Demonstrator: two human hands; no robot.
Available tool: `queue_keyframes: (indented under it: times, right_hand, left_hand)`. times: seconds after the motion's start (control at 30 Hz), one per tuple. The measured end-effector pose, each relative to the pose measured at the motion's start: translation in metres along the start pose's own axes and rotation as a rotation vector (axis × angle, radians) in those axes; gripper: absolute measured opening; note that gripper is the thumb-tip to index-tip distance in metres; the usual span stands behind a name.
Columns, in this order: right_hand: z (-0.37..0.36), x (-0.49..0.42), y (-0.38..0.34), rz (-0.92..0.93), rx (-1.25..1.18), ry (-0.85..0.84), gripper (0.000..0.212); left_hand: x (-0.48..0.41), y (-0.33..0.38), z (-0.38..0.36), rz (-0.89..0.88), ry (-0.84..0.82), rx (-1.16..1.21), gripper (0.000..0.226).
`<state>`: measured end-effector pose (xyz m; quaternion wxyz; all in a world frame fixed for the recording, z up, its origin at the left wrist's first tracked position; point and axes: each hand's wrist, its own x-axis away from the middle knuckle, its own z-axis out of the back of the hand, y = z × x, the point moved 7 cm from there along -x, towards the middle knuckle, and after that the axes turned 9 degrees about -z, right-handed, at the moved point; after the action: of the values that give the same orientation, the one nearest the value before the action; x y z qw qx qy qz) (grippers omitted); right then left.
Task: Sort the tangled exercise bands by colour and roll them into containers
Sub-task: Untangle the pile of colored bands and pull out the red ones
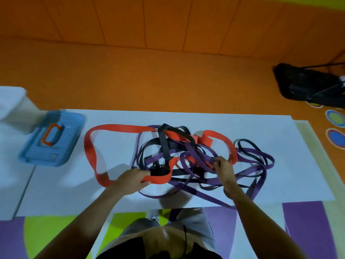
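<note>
Head view looks down on a white table (186,118) that carries everything both hands work on, with an orange floor (149,81) beyond its far edge. Between and just beyond the hands lies the tangle of exercise bands (186,157), spread loosely over the middle of the table.

The wide red band (89,146) is the largest piece. It makes a big open loop out to the left of the left hand, runs along the far side of the heap and comes back down just beyond the right hand. The purple bands (261,157) trail in loops to the right of the right hand and pass under both wrists toward the person. The narrower black bands (165,144) knot together just beyond the left hand, crossing over red and purple strands.

Far left of the left hand, a blue container (69,131) with an orange handle (45,136) sits on the table, apart from the heap. A blurred white container (13,105) stands beyond it. Well beyond the right hand, a black bag (308,85) lies on the floor.

The left hand (133,179) has its fingers curled round the near stretch of the red band, thumb underneath. The right hand (224,170) has its fingers bent into the heap and pinches the purple bands; motion blur hides exactly which strand.
</note>
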<state>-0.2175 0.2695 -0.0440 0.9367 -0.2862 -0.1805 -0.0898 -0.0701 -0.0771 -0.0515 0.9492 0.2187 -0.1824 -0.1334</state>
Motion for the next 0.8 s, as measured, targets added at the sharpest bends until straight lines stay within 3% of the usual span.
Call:
queue_keyframes:
  times: [0.13,0.23,0.3,0.43,0.5,0.57,0.7,0.8]
  right_hand:
    - [0.028,-0.024,-0.02,-0.048,-0.391,-0.053,0.02]
    - [0.046,-0.011,-0.042,-0.138,-0.813,-0.128,0.016]
    - [0.043,-0.009,-0.04,-0.151,-0.821,-0.164,0.018]
    - [-0.01,-0.02,0.016,-0.144,-0.249,-0.271,0.011]
    - [-0.041,-0.017,0.036,-0.107,0.008,-0.335,0.041]
    - [-0.047,0.005,0.027,-0.063,0.233,-0.262,0.061]
    - [-0.053,0.036,0.005,0.035,0.51,-0.146,0.077]
    - [-0.059,0.041,0.011,0.051,0.571,-0.141,0.074]
  left_hand:
    - [0.0,-0.007,0.017,0.018,0.049,-0.013,0.017]
    - [-0.001,-0.009,0.025,0.045,0.088,-0.011,0.016]
    - [-0.002,-0.009,0.028,0.051,0.097,-0.012,0.016]
    - [-0.005,-0.007,0.029,0.058,0.077,-0.009,0.017]
    - [-0.006,-0.003,0.028,0.052,0.066,-0.012,0.016]
    - [-0.008,0.001,0.027,0.052,0.057,-0.019,0.016]
    - [-0.01,0.006,0.023,0.049,0.05,-0.039,0.019]
    - [-0.011,0.008,0.021,0.038,0.043,-0.049,0.02]
